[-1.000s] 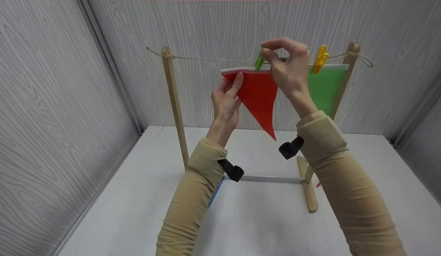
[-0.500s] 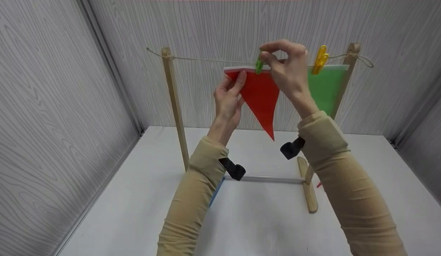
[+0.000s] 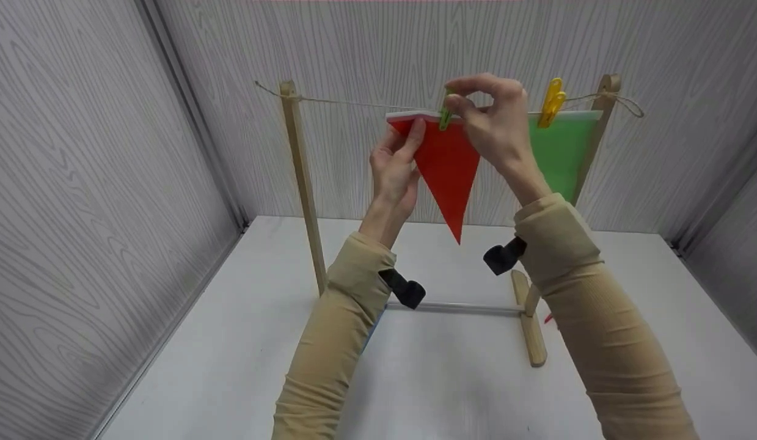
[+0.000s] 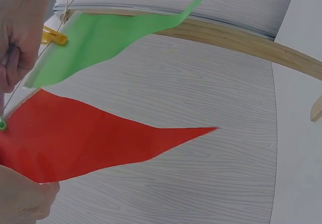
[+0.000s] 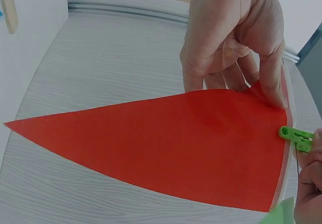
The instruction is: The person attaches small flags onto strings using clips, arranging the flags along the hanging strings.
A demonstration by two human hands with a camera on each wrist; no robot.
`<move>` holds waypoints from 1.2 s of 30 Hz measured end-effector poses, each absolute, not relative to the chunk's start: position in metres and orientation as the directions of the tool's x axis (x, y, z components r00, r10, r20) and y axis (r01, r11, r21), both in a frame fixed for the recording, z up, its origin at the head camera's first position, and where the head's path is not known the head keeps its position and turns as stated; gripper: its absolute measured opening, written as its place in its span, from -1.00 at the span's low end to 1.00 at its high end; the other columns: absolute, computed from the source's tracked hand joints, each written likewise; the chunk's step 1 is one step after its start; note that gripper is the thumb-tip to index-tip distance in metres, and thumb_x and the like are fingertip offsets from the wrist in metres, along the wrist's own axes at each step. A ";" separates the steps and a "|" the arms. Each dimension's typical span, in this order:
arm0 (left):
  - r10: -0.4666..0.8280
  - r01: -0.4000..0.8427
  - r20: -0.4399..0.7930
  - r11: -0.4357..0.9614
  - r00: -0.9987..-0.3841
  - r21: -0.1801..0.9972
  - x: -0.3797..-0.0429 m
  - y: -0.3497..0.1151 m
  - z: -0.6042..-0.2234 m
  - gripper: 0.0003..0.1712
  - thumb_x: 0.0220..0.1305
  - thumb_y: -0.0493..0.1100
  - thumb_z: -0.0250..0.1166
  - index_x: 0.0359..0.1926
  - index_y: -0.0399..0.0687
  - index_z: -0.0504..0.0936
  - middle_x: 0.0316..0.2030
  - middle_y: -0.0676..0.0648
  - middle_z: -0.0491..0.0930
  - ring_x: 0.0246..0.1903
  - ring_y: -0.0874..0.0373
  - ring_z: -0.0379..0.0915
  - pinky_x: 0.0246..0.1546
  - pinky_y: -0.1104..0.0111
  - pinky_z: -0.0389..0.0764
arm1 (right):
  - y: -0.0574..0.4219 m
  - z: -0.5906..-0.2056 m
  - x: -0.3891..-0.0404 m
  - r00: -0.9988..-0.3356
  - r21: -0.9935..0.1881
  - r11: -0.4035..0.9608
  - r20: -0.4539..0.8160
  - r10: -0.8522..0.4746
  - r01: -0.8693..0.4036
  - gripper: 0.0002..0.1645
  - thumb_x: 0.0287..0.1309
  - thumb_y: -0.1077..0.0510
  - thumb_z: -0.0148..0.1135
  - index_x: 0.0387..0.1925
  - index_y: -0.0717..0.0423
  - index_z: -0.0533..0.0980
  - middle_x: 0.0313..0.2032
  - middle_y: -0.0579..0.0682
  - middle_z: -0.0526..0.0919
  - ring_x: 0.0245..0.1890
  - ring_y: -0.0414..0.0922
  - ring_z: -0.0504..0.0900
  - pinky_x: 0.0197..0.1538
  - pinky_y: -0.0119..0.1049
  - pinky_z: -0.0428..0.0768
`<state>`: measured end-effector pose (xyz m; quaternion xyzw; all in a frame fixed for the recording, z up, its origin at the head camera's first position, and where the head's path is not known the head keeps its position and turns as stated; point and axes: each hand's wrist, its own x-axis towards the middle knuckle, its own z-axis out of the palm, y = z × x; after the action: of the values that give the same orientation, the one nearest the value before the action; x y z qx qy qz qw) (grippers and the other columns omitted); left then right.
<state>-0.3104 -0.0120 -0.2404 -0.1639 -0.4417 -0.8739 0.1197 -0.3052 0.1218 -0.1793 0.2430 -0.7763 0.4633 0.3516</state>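
My left hand (image 3: pixel 395 168) pinches the upper left corner of a red triangular pennant (image 3: pixel 448 165), thumb in front and fingers behind. Between thumb and index finger, my right hand (image 3: pixel 497 116) holds a green clothespin (image 3: pixel 445 117) by its top end. Its lower tips overlap the pennant's pale top edge, level with the string (image 3: pixel 347 102). The right wrist view shows the clothespin (image 5: pixel 288 133) across that edge, beside my left thumb. Point down, the pennant hangs from its straight edge. To the right, a yellow clothespin (image 3: pixel 550 104) holds a green pennant (image 3: pixel 558 150) on the string.
Two wooden posts, a left post (image 3: pixel 303 177) and a right post (image 3: pixel 601 116), carry the string. A pale crossbar (image 3: pixel 464 307) and a wooden foot (image 3: pixel 533 336) stand on the white table (image 3: pixel 231 342). Something blue (image 3: pixel 373 330) lies behind my left forearm, something red (image 3: pixel 549 318) beside my right.
My right hand has come down slightly, and the green clothespin now reaches lower over the pennant's top edge. My left hand has shifted a little right and up; the pennant's tip has swung left.
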 end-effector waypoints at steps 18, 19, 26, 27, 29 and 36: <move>-0.050 0.287 0.322 -0.597 -0.945 0.749 -0.312 -0.019 -0.248 -0.64 0.45 -0.22 0.20 0.21 -0.16 0.55 -0.01 -0.02 0.64 0.08 0.14 0.53 0.33 -0.04 0.48 | 0.132 -0.185 -0.299 -0.745 -0.675 0.343 0.655 -0.129 -0.653 -0.48 0.33 0.11 0.29 0.28 0.13 0.52 0.08 0.15 0.65 -0.76 -0.33 0.30 -0.62 -0.55 0.37; -0.050 0.285 0.321 -0.599 -0.946 0.748 -0.312 -0.020 -0.249 -0.62 0.45 -0.22 0.20 0.23 -0.16 0.54 0.01 -0.03 0.64 0.08 0.13 0.53 0.34 -0.05 0.47 | 0.132 -0.185 -0.298 -0.744 -0.676 0.338 0.655 -0.130 -0.654 -0.47 0.32 0.10 0.30 0.29 0.12 0.52 0.09 0.15 0.65 -0.76 -0.33 0.31 -0.62 -0.55 0.38; -0.063 0.304 0.326 -0.560 -0.943 0.771 -0.314 -0.026 -0.254 -0.59 0.43 -0.22 0.23 0.26 -0.15 0.52 0.07 -0.07 0.63 0.15 0.14 0.51 0.34 -0.07 0.43 | 0.133 -0.192 -0.299 -0.716 -0.679 0.242 0.687 -0.123 -0.693 -0.45 0.30 0.18 0.31 0.29 0.21 0.49 0.12 0.17 0.66 -0.79 -0.34 0.32 -0.65 -0.54 0.37; -0.064 0.307 0.329 -0.556 -0.942 0.772 -0.314 -0.026 -0.256 -0.58 0.43 -0.22 0.23 0.27 -0.16 0.51 0.10 -0.09 0.62 0.17 0.13 0.50 0.34 -0.06 0.45 | 0.133 -0.194 -0.299 -0.707 -0.672 0.235 0.698 -0.116 -0.702 -0.45 0.30 0.18 0.31 0.29 0.22 0.49 0.12 0.16 0.67 -0.78 -0.34 0.33 -0.64 -0.54 0.38; -0.070 0.316 0.334 -0.546 -0.940 0.776 -0.312 -0.028 -0.258 -0.55 0.43 -0.23 0.23 0.29 -0.18 0.48 0.18 -0.12 0.58 0.21 0.09 0.49 0.32 -0.02 0.48 | 0.132 -0.196 -0.299 -0.695 -0.667 0.213 0.712 -0.098 -0.714 -0.46 0.30 0.19 0.30 0.28 0.24 0.50 0.13 0.16 0.67 -0.79 -0.34 0.34 -0.64 -0.54 0.38; -0.101 0.344 0.337 -0.455 -0.936 0.821 -0.308 -0.034 -0.276 -0.41 0.42 -0.22 0.24 0.41 -0.18 0.36 0.42 -0.14 0.38 0.36 -0.02 0.42 0.39 0.05 0.42 | 0.130 -0.210 -0.293 -0.678 -0.667 0.177 0.735 -0.002 -0.724 -0.45 0.27 0.18 0.34 0.27 0.21 0.51 -0.28 0.11 0.74 -0.81 -0.32 0.35 -0.68 -0.51 0.39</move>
<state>-0.3075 -0.0336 -0.2756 -0.1205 -0.5049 -0.8445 0.1319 -0.2926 0.1303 -0.2095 0.2584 -0.7029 0.5871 0.3073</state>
